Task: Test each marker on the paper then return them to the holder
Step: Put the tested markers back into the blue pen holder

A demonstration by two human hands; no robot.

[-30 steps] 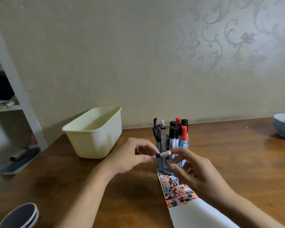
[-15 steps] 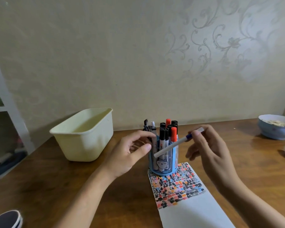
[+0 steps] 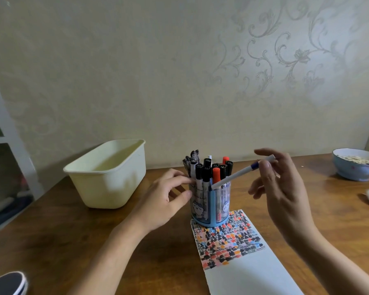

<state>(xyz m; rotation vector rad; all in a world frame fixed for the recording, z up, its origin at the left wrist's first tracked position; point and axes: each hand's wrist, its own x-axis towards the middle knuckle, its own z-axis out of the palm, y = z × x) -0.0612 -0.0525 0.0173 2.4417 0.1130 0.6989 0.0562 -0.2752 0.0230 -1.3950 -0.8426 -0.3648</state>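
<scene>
The step in hand is the return: the right hand (image 3: 279, 188) pinches a white marker with a blue band (image 3: 242, 172) near its upper end, thumb and fingertips closed on the barrel while the other fingers fan out loose. The marker slants down to the left, and its lower end sits at the rim of the blue pen holder (image 3: 210, 206), among the black-capped and red-capped markers already standing there; whether it has entered a slot cannot be told. The left hand (image 3: 164, 199) rests against the holder's left side, fingers curved around its wall near the rim, steadying it in a light grip. The holder stands on the wooden surface (image 3: 51, 231), its base overlapping the far end of the paper (image 3: 249, 275), whose upper part is crowded with red, black, blue and orange test swatches. To finish, the marker likely needs tipping upright so that it slides down into a free gap, and then letting go. A cream plastic tub (image 3: 109, 175) sits to the left, a bowl (image 3: 354, 165) toward the far right edge.
</scene>
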